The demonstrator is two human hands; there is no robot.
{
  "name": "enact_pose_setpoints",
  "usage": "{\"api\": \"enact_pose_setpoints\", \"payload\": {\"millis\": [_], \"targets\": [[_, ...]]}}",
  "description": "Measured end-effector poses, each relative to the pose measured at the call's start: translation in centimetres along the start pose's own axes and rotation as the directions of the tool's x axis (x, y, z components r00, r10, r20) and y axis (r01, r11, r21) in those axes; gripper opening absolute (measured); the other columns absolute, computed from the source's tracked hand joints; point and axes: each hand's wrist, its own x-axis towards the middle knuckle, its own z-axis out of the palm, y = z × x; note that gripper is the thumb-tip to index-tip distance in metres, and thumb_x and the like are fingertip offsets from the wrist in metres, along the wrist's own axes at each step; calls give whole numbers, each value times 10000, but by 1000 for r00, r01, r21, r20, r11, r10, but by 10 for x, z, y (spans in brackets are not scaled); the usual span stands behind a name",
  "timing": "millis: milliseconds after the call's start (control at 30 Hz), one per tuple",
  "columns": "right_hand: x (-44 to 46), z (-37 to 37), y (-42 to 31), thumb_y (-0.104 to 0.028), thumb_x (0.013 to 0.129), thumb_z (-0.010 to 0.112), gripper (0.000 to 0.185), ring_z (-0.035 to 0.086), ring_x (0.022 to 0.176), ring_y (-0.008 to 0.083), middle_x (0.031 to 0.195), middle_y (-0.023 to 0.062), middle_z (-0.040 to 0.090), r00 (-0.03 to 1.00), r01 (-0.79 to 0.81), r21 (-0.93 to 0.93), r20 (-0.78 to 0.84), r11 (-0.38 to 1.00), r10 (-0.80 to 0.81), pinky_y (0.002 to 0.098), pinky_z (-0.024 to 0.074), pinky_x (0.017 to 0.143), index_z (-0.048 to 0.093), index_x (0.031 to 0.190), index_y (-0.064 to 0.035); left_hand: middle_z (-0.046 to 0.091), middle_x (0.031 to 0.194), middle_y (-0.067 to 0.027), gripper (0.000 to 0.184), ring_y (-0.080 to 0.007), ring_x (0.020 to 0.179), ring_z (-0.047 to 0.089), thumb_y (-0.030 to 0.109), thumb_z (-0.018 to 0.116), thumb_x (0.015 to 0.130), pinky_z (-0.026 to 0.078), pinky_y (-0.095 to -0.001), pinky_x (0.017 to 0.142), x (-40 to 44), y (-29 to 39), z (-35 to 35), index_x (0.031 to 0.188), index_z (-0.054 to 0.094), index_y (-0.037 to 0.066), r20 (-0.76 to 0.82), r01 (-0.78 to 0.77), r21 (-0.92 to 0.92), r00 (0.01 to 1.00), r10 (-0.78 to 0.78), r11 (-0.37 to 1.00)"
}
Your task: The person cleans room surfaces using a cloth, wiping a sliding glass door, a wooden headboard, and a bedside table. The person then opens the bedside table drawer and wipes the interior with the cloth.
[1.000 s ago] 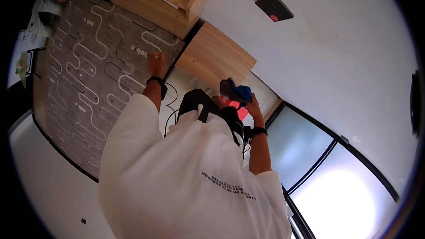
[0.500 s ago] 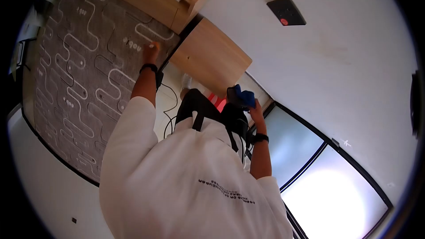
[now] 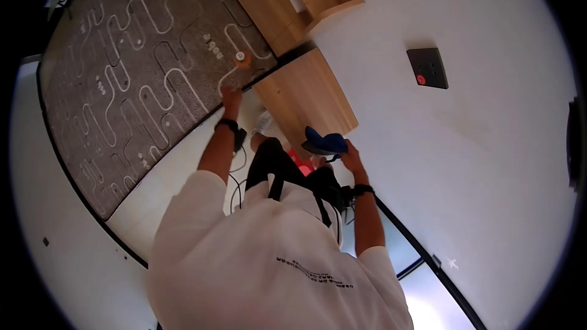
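Note:
My right hand (image 3: 353, 157) is closed on the edge of what looks like a blue cap (image 3: 330, 142) with a dark underside, held beside the wooden cabinet. My left hand (image 3: 231, 99) is at the edge of the grey patterned mattress (image 3: 140, 79); its fingers are too small and blurred to read. Just beyond that hand, a small orange round thing with a white top (image 3: 242, 60) rests on the mattress, apart from the fingers. Black bands circle both wrists.
A wooden bedside cabinet (image 3: 309, 95) stands between mattress and wall, near a wooden headboard (image 3: 275, 12). A black wall socket (image 3: 427, 68) is at right. Dark cables (image 3: 235, 192) hang by my legs. Something red (image 3: 301, 164) lies on the floor near my feet.
My left hand has drawn back from the orange thing, which was at its fingers and now lies on the mattress. The blue cap has turned in my right hand. The view has shifted.

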Motion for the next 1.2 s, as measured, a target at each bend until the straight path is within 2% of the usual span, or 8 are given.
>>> {"api": "enact_pose_setpoints", "payload": {"millis": [33,233,433,567,667,733,867,1200], "targets": [[12,-9,-5,-108,769,651,423,601,1055,426,1110,247,633,999,31,-28,-25,999,-32,463,487,895,569,1180,-54,582,949,-121,389,-300,841,599,246,685,829,523,-439,697,-4,-38,37,1096,482,50,-159,-77,-216,986,43,973],[80,-8,-4,-156,758,667,402,579,978,432,1017,215,601,893,421,-313,-24,851,-450,491,513,790,603,1148,-85,572,783,-74,295,-192,639,569,221,673,851,478,-340,530,-125,-44,90,1044,520,60,191,289,-507,956,-221,812],[77,26,90,-60,699,685,427,550,1064,394,1143,178,548,851,521,-643,342,561,-398,476,520,860,651,1120,-128,583,1003,-123,457,-230,805,602,311,646,858,506,-389,682,-180,-81,189,1198,468,62,225,404,-427,914,-338,809],[81,23,173,-21,698,673,441,517,1122,415,1172,216,526,859,510,-581,311,634,-407,476,489,919,645,1127,-118,618,935,-68,353,-197,814,596,426,604,886,490,-383,621,-135,-218,298,1095,621,142,107,57,-456,994,-9,888],[99,41,191,-51,680,694,481,501,1117,429,1212,226,494,826,561,-530,314,636,-468,490,459,948,634,1151,-120,648,911,-97,469,-212,715,595,490,598,880,478,-362,570,-150,-160,306,1120,630,89,85,297,-347,955,-286,890],[120,65,163,-83,671,708,499,485,1110,440,1217,234,481,808,582,-555,319,594,-494,502,442,955,631,1162,-125,650,1038,-285,739,-389,983,656,533,595,877,515,-450,781,-156,-125,287,1192,456,-121,149,418,-168,906,-397,893],[189,117,91,-129,706,712,484,475,1097,453,1196,245,484,771,622,-474,232,623,-593,512,425,962,624,1182,-124,639,994,-296,666,-377,877,669,594,603,869,510,-443,703,-135,-148,280,1031,519,-46,126,187,-224,979,-161,956],[347,175,-81,-246,769,695,594,511,1140,450,1244,245,533,707,698,-327,179,637,-684,507,462,953,554,1345,-213,678,1054,-96,589,-186,889,627,461,769,800,509,-348,730,-94,-89,199,1142,589,16,169,-202,-492,932,321,847]]}}
